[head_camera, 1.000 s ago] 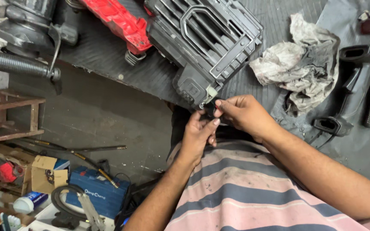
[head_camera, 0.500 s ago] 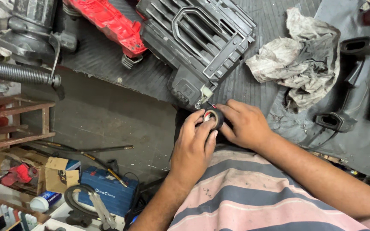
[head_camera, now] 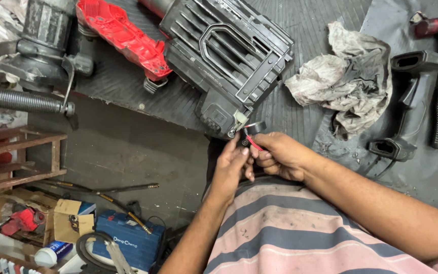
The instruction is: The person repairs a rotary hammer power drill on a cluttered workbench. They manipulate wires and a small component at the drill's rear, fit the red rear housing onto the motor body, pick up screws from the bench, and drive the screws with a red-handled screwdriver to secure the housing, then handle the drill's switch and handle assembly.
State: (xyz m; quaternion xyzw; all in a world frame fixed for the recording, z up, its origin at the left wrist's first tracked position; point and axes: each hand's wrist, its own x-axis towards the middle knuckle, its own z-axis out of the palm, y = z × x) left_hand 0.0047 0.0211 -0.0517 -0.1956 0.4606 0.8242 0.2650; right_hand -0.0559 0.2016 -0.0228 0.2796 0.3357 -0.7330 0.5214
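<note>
Working at the lower corner of the black ribbed tool housing (head_camera: 229, 56), lying across the upper middle of the frame on the ribbed mat of the bench (head_camera: 305, 30). Pinching a thin red wire (head_camera: 254, 142) between fingertips of the right hand (head_camera: 280, 155), closed around it just below the housing's corner. Meeting it from the left with the left hand (head_camera: 234, 165), fingers curled and closed, tips touching the same wire or a small part beside it; which one, hard telling, since the fingers are covering it. A small black round part (head_camera: 256, 127) sitting right at the wire's upper end, touching the housing corner.

Judging the step: keeping the wire short and taut between both hands, holding close to the connector rather than far down the lead, steadying the housing so it is not sliding on the mat, and avoiding sharp bends where the wire is entering the casing.

Lying nearby: a red casing half (head_camera: 120, 35) at upper left, a crumpled rag (head_camera: 340, 86) at right, a black handle piece (head_camera: 411, 101) further right.
</note>
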